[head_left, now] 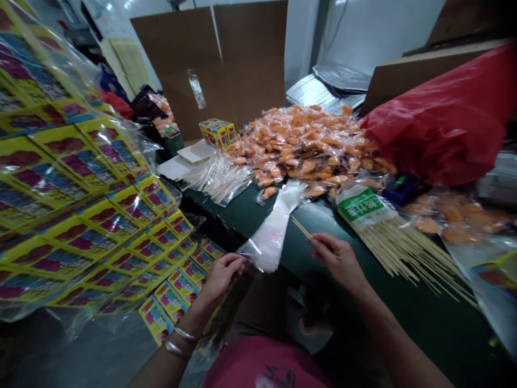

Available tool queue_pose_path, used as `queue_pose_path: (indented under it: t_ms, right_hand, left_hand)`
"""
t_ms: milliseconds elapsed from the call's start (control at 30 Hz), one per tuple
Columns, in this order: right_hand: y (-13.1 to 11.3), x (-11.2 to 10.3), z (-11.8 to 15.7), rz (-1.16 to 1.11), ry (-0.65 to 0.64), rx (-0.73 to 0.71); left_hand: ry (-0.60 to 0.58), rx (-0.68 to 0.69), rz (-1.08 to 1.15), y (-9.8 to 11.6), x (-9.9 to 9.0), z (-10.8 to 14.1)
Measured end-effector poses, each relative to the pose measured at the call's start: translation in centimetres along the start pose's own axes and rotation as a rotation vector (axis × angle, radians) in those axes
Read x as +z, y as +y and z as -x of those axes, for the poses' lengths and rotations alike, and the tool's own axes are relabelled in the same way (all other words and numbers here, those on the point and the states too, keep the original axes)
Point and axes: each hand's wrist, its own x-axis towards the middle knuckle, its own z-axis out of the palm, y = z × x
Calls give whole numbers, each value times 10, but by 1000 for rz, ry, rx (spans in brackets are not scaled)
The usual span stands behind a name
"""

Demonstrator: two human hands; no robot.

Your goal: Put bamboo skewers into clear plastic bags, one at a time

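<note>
My right hand (337, 261) pinches thin bamboo sticks (301, 228) that point up and left, toward a clear plastic bag (266, 242) lying across the table edge. My left hand (222, 277) grips the near end of that bag, by its look. To the right of my right hand lies a bundle of bamboo skewers (407, 253), with a green-and-white paper label (363, 207) at its end. Beyond both hands is a large heap of orange wrapped pieces (299, 145).
Stacked yellow printed packets in clear film (81, 205) fill the left side. A dark green table (246, 210) runs under the items. A red plastic bag (444, 124) lies at right, a small printed box (217, 133) stands by the heap, and cardboard (214, 64) stands behind.
</note>
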Motion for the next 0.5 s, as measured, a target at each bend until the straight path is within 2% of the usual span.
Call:
queue_pose_path:
  t_ms: [100, 133, 167, 233, 300, 333, 400, 500]
  right_hand:
    - [-23, 10, -16, -119, -14, -116]
    - [-28, 10, -23, -164, 30, -143]
    - [-32, 8, -30, -215, 110, -159]
    - [-33, -2, -45, -327, 354, -171]
    - [-26, -13, -57, -384, 580, -182]
    - [-20, -16, -61, -375, 644, -184]
    - [-8, -17, -64, -307, 674, -168]
    - [8, -5, -57, -212, 598, -142]
  left_hand:
    - [7, -25, 49, 1, 0, -2]
    - [8, -24, 59, 2, 0, -3]
    - [8, -21, 64, 3, 0, -3]
    - [16, -14, 69, 6, 0, -3]
    - [20, -11, 73, 7, 0, -4]
    - [18, -11, 78, 6, 1, -5]
    - [2, -14, 91, 4, 2, -7]
    - [-54, -7, 93, -1, 4, -9]
